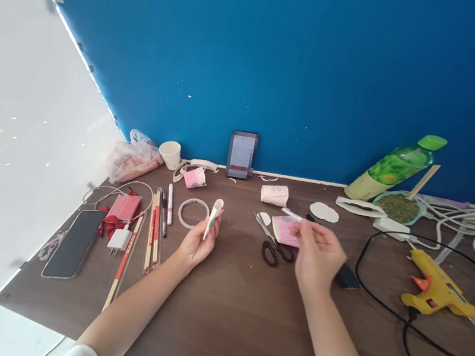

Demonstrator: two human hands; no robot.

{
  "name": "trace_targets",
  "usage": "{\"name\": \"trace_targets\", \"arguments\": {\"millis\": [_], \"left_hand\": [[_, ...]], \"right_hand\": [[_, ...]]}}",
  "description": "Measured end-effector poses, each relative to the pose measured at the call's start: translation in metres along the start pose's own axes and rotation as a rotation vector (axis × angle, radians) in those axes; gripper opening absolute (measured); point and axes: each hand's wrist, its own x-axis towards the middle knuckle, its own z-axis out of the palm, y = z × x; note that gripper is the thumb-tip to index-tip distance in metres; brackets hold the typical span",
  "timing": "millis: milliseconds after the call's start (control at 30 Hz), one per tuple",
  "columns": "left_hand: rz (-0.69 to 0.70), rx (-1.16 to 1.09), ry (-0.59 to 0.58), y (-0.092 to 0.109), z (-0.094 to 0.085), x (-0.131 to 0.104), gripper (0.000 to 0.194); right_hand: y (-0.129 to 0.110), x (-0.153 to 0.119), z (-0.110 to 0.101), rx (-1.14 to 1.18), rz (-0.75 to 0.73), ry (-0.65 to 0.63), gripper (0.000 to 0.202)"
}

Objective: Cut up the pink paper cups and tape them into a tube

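My left hand (200, 242) is closed round a small rolled paper cone (213, 217), white with green print, its wide end up. Left of it lies a roll of clear tape (181, 212). My right hand (319, 257) pinches a thin white strip (292, 214), whose kind I cannot make out. Below that strip lies a pink paper piece (285, 231), partly hidden by my fingers. Scissors with black handles (269, 252) rest beside it, between my hands. Further back are a pale printed paper cup piece (274, 195) on its side and a flat white paper piece (324, 212).
At left lie a phone (74, 243), a white charger (119, 239), chopsticks (152, 231) and pens (164, 213). A paper cup (170, 155) and a tablet (241, 156) stand behind. At right are a yellow glue gun (439, 288), its black cord, a leaning bottle (395, 167) and a bowl (421, 208).
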Motion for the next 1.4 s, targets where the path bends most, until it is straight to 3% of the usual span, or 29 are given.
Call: {"name": "trace_targets", "arguments": {"millis": [100,233,267,300,400,467,533,767,1100,1267,1400], "left_hand": [[0.065,0.127,-0.026,-0.003,-0.001,0.003,0.044],[0.211,0.324,-0.142,-0.011,-0.004,0.007,0.051],[0.220,0.363,-0.160,-0.013,-0.005,0.007,0.056],[0.215,0.397,-0.172,-0.014,-0.005,0.006,0.062],[0.185,0.472,-0.195,-0.016,-0.005,0.002,0.073],[0.164,0.520,-0.210,-0.016,-0.003,-0.001,0.078],[0.152,0.570,-0.226,-0.016,-0.001,-0.003,0.084],[0.094,0.625,-0.283,-0.019,-0.003,-0.003,0.087],[0.091,0.616,-0.259,-0.020,0.001,-0.006,0.090],[0.173,0.668,-0.203,-0.019,0.002,-0.005,0.092],[0.266,0.748,-0.166,-0.021,0.001,-0.004,0.084]], "right_hand": [[0.000,0.027,-0.018,-0.075,-0.087,0.083,0.034],[0.002,0.026,-0.024,-0.426,-0.213,-0.006,0.054],[0.002,0.019,-0.021,-0.449,-0.247,-0.100,0.052],[0.002,0.010,-0.016,-0.434,-0.224,-0.273,0.050],[0.001,-0.019,0.002,-0.212,0.030,-0.894,0.074],[-0.002,-0.034,0.010,-0.082,0.093,-1.103,0.093],[-0.006,-0.041,0.013,-0.033,0.149,-1.188,0.100],[-0.021,-0.044,0.007,-0.049,0.193,-1.245,0.115],[-0.019,-0.046,0.008,0.026,0.263,-1.251,0.106],[-0.014,-0.044,0.012,0.052,0.200,-1.135,0.085],[-0.003,-0.042,0.012,-0.017,0.094,-0.928,0.059]]}}
